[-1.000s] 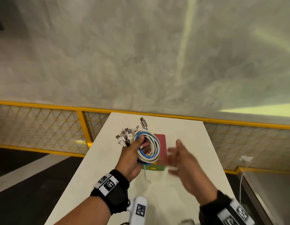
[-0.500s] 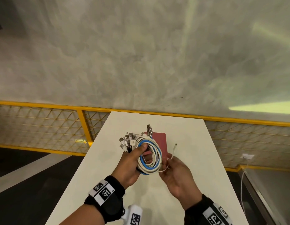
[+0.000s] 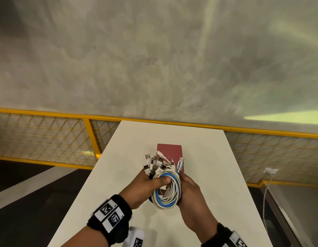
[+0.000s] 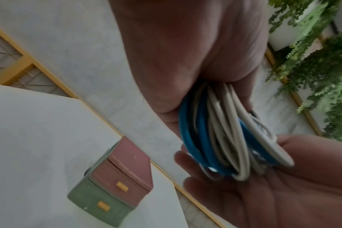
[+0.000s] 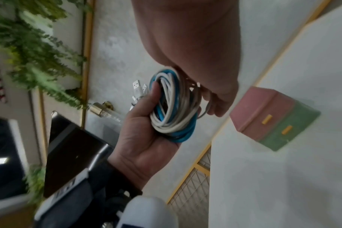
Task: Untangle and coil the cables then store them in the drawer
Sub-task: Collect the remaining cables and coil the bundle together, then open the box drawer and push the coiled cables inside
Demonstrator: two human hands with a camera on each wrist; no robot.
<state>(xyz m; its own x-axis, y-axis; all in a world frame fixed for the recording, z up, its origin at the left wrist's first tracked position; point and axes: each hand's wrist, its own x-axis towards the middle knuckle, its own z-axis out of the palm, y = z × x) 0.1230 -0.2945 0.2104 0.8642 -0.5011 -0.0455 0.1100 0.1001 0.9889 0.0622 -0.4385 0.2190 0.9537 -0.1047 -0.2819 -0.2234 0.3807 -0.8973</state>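
Observation:
A coil of white and blue cables (image 3: 166, 192) is held above the white table (image 3: 208, 175). My left hand (image 3: 160, 182) grips its left side with the thumb over the loops. Several USB plugs (image 3: 152, 163) stick up from the bundle. My right hand (image 3: 184, 182) cups the coil's right side, its fingers curled round the loops (image 4: 224, 138). Behind the coil stands a small drawer unit (image 5: 273, 118) with a pink upper and a green lower drawer, both closed, with yellow handles. In the head view only its pink top (image 3: 169, 150) shows.
A yellow-framed mesh fence (image 3: 90, 139) runs behind the table's far edge. A white cable (image 3: 265, 193) hangs from a socket at the right. Green plants (image 4: 322, 77) hang on the wall. A white tagged device (image 3: 135, 237) sits by my left wrist.
My right hand brought a thin white cable end in to the coil and now holds the coil's right side. The bundle moved slightly right and nearer to me.

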